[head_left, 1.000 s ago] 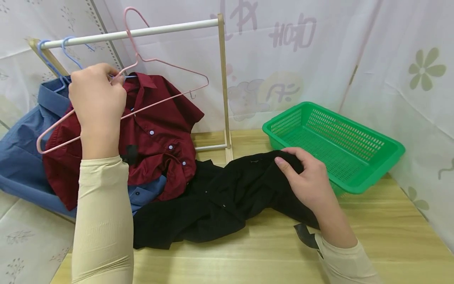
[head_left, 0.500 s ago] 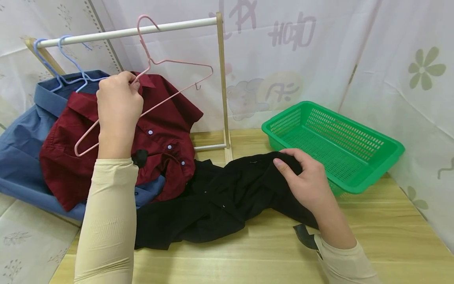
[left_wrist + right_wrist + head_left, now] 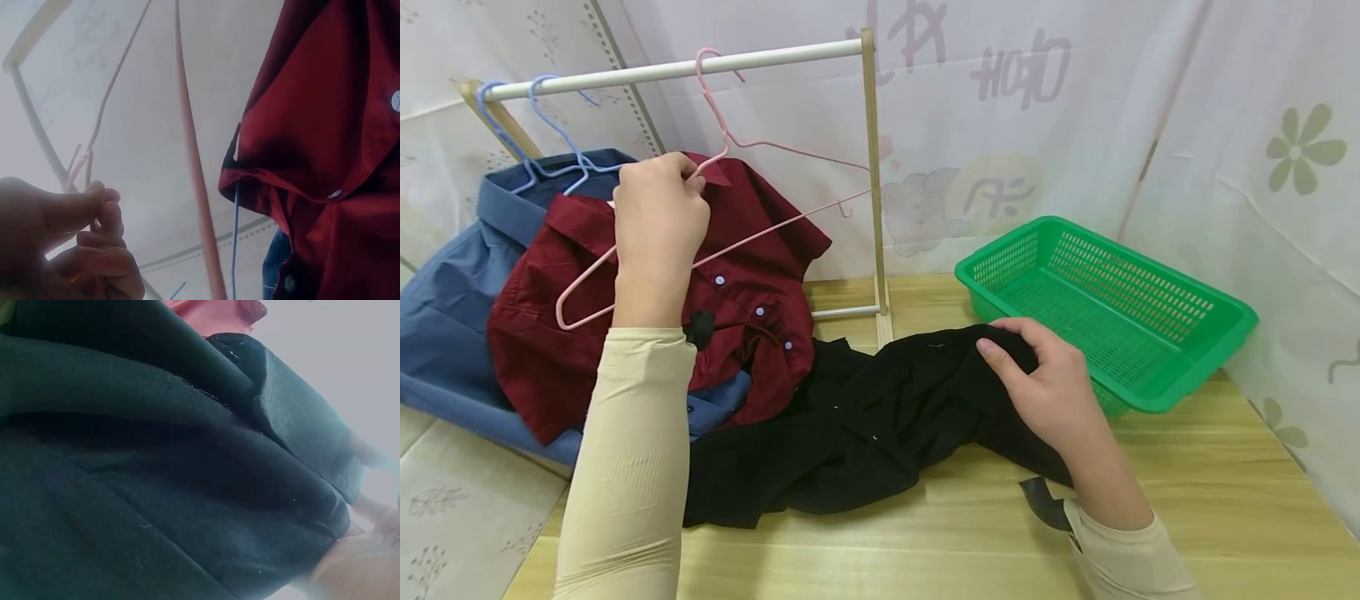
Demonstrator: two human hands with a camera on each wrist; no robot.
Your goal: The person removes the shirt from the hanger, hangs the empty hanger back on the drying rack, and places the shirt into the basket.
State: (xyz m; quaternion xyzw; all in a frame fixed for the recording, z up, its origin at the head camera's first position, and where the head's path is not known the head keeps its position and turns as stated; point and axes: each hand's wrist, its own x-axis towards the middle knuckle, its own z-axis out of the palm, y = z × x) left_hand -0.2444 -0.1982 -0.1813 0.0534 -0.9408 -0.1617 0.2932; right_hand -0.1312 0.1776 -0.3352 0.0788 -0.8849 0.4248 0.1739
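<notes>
At the head view's left, the left hand pinches a pink hanger near its neck, the hook up at the white rail; whether it rests there I cannot tell; behind hang a red shirt and a blue shirt; the right hand pinches the end of a black garment lying on the table, beside a green basket; the left wrist view shows thumb and fingers closed on the hanger; in the right wrist view black cloth fills most of the frame, the hand at its edge.
</notes>
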